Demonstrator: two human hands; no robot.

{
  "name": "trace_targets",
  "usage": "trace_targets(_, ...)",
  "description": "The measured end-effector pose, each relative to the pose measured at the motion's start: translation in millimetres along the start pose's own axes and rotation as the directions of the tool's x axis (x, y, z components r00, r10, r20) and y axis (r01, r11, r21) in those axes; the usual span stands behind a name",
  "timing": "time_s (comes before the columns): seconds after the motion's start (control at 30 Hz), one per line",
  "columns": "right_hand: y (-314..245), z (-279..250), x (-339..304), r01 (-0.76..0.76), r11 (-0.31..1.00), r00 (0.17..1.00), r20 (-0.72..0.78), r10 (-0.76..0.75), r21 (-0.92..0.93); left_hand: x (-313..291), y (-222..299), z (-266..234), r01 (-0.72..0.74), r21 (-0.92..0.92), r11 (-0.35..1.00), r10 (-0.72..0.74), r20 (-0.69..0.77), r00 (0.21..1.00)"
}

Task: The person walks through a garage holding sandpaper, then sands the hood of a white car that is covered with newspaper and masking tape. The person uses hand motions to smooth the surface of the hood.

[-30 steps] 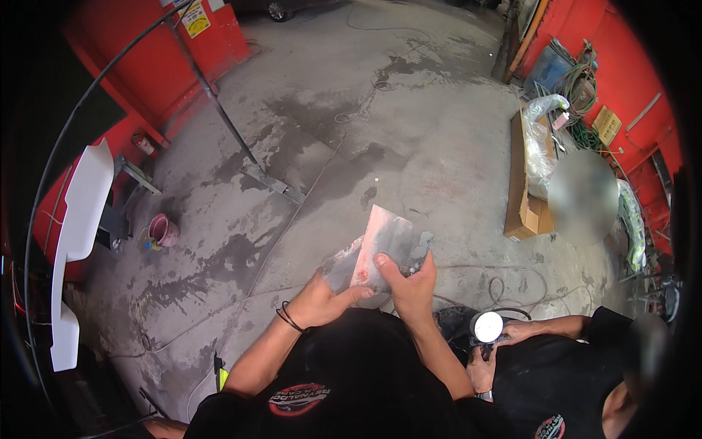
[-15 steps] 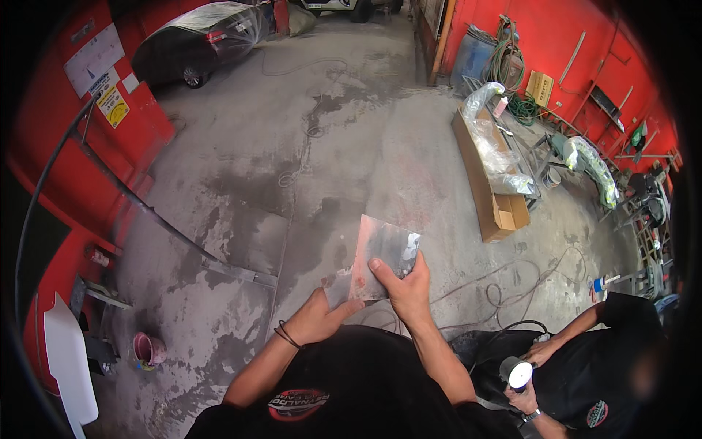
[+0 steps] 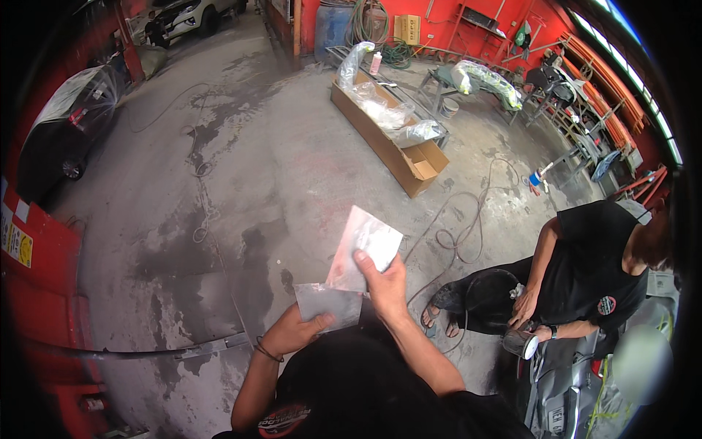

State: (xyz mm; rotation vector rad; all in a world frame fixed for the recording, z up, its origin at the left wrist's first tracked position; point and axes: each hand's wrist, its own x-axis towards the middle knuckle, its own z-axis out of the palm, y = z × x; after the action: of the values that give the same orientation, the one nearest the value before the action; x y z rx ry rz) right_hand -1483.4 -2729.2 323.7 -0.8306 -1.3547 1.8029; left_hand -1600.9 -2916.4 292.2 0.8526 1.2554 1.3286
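My left hand (image 3: 294, 333) grips a flat, square grey plate (image 3: 335, 300) by its lower left corner, thumb on top. In my right hand (image 3: 387, 287), a second flat plate (image 3: 360, 245) with a pinkish-smeared left edge and a bright, light-catching face is pinched under the thumb. The right plate is tilted, its lower edge close to or overlapping the top of the left one; whether they touch I cannot tell. Both plates are held in front of my torso, above the concrete floor. Fingers behind the plates are hidden.
A person (image 3: 592, 271) at my right holds a hand tool with a round white face (image 3: 529, 347) beside a grey bumper (image 3: 578, 380). A hose (image 3: 479, 219) loops over the floor. Ahead lies a long cardboard box (image 3: 380, 150); a dark, plastic-draped car (image 3: 73, 135) stands left.
My view has swung to the right, bringing more of the other person into sight. The two plates have moved apart, so the left one shows more, and the right one has tilted.
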Motion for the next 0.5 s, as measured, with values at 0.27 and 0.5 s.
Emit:
trace_targets(0.27,-3,-58,68,-0.087,0.824,0.957,-0.182,0.225,0.560,64,30,-25,-0.075,-0.103,0.992,0.007,-0.547,0.837)
trace_targets(0.5,15,-69,160,-0.222,0.757,0.961,0.005,0.278,0.615,228,31,-34,-0.072,0.068,0.995,0.085,-0.228,0.970)
